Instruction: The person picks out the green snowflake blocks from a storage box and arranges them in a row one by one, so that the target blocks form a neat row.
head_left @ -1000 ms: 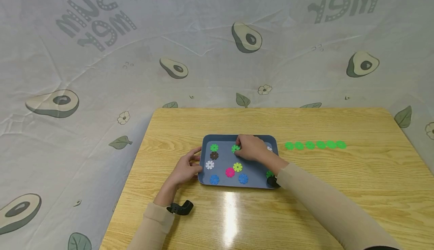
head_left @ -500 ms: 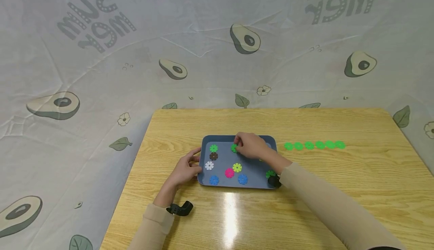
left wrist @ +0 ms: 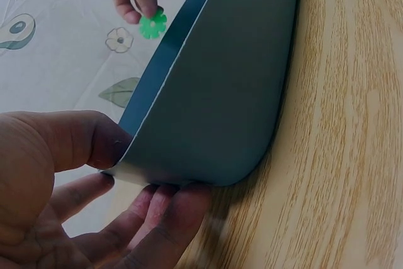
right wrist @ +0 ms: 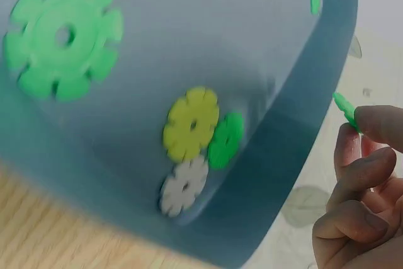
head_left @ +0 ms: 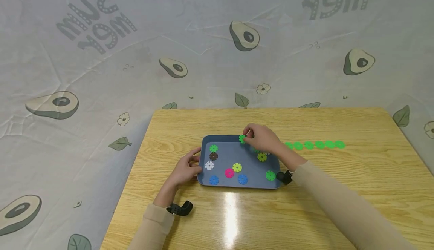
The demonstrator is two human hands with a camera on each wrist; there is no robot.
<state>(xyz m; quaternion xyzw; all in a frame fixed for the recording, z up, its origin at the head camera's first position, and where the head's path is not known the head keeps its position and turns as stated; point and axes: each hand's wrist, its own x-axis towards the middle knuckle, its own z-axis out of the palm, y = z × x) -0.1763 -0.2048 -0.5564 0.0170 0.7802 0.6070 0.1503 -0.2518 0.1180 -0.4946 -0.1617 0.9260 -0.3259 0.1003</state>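
My right hand [head_left: 262,137] pinches a green notched plastic disc [head_left: 242,139] between thumb and finger, held up over the far wall of the blue-grey tray [head_left: 222,138]. In the right wrist view this disc [right wrist: 344,106] shows edge-on, beyond the tray rim. The left hand [head_left: 184,170] grips the tray's left end; in the left wrist view its thumb [left wrist: 82,137] hooks over the rim while the fingers lie against the outside. Inside the tray lie more notched discs: pink [head_left: 229,173], brown [head_left: 213,156], white [head_left: 209,165], plus several in blue, yellow and green.
On the wooden table [head_left: 257,220], right of the tray, a row of several green discs [head_left: 320,144] runs sideways, its left end partly behind the right wrist. A pale cloth backdrop [head_left: 203,72] printed with avocados hangs behind the table.
My right hand has lifted the green disc off the tray floor and moved it right and toward the far wall. The left hand has kept its grip on the tray.
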